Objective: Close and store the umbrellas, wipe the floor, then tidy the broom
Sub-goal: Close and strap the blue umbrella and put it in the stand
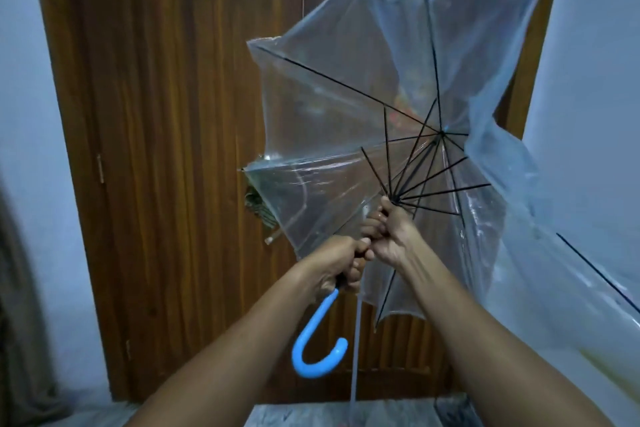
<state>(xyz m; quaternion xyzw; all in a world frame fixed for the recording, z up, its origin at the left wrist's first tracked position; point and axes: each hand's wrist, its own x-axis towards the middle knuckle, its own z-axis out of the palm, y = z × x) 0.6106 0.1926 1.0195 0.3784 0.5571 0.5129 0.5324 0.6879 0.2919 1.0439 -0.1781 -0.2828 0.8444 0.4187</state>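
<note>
A clear plastic umbrella [332, 107] with black ribs is held up in front of me, its canopy partly spread and slack on the right side. My left hand [341, 263] grips the shaft just above the curved light-blue handle [317, 343]. My right hand [391, 236] grips the shaft higher up, at the runner where the black ribs meet. The two hands touch each other. The canopy hides part of the shaft and the tip.
A brown wooden door [166, 149] fills the background, with a hinge on its left edge and a latch at the top. Pale walls [27, 114] flank it on both sides. Grey floor [311, 414] shows at the bottom edge.
</note>
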